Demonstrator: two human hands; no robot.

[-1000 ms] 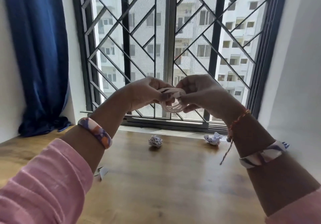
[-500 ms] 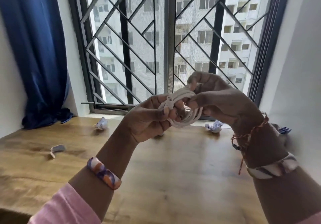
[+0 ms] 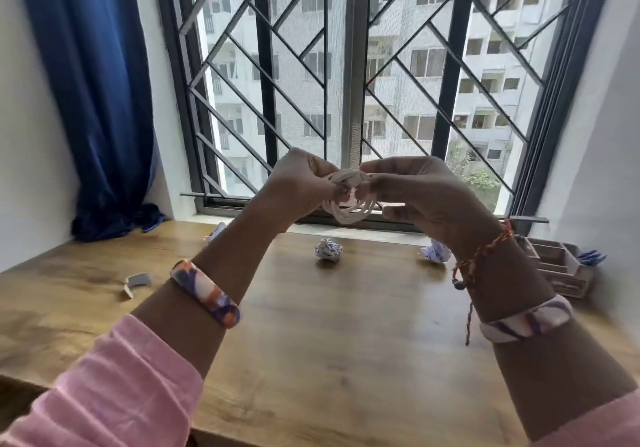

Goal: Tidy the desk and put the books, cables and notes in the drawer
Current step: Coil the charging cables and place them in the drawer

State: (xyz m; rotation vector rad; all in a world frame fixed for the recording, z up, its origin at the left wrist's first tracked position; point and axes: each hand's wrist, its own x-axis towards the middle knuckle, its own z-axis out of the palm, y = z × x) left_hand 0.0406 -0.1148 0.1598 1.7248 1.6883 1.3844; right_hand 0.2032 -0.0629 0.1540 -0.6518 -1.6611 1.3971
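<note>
Both hands, left hand [image 3: 298, 186] and right hand [image 3: 419, 193], have leveled out, still pinching the white cable [image 3: 348, 200] coil, probably nearly bundled for the drawer.

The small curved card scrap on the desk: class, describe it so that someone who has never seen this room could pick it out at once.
Start at the blue curtain in the left corner and come forward along the wooden desk. The curved card scrap lies alone on the left part, just left of the left hand's bangled wrist. Unlike the crumpled paper balls near the window, it is a smooth, grey-white bent strip.
</note>
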